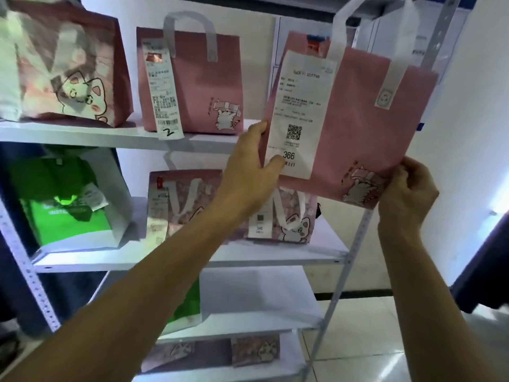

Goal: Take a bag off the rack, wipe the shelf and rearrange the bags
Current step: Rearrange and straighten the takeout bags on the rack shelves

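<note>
Pink non-woven fabric fills the space between the two hands — a pink bag (358,128) with white handles, held tilted in the air in front of the right end of the rack (341,255), clear of every shelf. The left hand (248,172) grips the bag's lower left edge, thumb pressed on the front over the bottom of a long white receipt (298,114) marked 366, fingers curled behind. The right hand (407,188) pinches the bag's lower right corner, fingers curled round it beside a printed cat.

On the upper shelf (209,139), near its middle, a second pink bag (198,86) stands upright with its own receipt hanging over the front edge. At the shelf's left end sits a patterned cat bag (71,70).

On the middle shelf (275,255) — partly behind the left forearm — stands another patterned bag (190,199), and a green bag (63,205) leans at the left end. Lower shelves hold more bags, too dim to tell apart.
</note>
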`<state>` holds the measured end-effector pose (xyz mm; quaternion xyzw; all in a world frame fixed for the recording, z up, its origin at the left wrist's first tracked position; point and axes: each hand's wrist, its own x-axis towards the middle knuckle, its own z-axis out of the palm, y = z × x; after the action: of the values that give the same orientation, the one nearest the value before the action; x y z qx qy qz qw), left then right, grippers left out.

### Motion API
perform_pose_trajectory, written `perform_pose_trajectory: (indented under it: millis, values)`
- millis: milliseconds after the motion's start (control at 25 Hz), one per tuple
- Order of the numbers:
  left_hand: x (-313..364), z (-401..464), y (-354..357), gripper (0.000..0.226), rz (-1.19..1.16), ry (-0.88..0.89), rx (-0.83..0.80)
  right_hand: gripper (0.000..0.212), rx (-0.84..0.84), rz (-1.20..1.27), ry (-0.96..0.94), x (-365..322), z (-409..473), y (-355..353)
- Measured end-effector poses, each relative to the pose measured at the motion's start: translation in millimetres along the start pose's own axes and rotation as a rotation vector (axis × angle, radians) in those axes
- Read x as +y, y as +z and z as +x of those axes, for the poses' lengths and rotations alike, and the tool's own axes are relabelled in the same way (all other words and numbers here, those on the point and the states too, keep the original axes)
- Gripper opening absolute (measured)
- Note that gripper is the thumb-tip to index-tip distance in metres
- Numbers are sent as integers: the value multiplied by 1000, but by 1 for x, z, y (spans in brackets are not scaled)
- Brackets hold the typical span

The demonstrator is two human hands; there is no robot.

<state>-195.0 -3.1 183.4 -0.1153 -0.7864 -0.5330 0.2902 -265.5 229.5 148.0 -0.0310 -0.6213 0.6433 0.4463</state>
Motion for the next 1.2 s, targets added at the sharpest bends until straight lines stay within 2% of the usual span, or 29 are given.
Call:
perform_pose_trajectory:
  millis: [280, 760, 1200]
  values:
    - [-49, -108, 4, 53, 41, -115, 31, 27, -38, -101, 165, 49, -96, -51]
    - [-183, -221, 58, 49, 148, -557, -8, 30, -285, -356, 498, 194, -185, -108]
    - [-300, -278, 89, 38, 150, -918, -3, 22, -526, -594, 708, 307, -241, -106]
